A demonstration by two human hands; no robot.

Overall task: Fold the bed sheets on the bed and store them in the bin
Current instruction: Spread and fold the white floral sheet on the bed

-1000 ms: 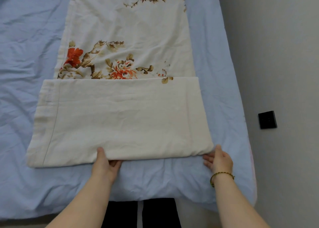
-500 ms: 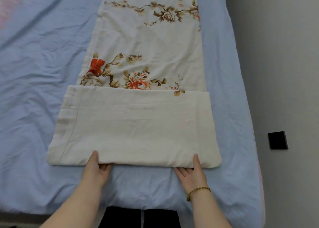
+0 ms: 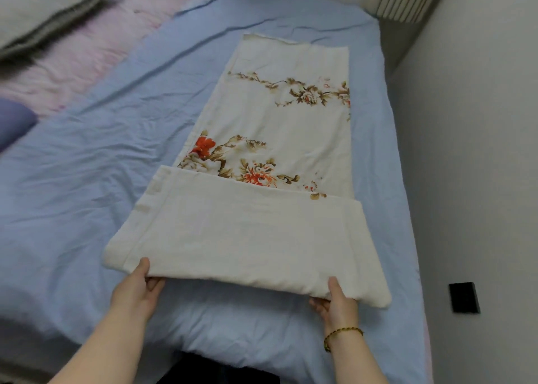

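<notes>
Cream floral cotton sheet (image 3: pixel 247 238) lies lengthwise on the blue-covered bed (image 3: pixel 87 180), its near fold pinched by our left grip (image 3: pixel 136 293) and right grip (image 3: pixel 337 302), so we should lift both together, keeping side edges aligned.

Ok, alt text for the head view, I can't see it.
The left hand and right hand grip the near edge of the floral bed sheet, thumbs on top, fingers underneath. It lies on the blue bed, near end folded over plain side up.
</notes>
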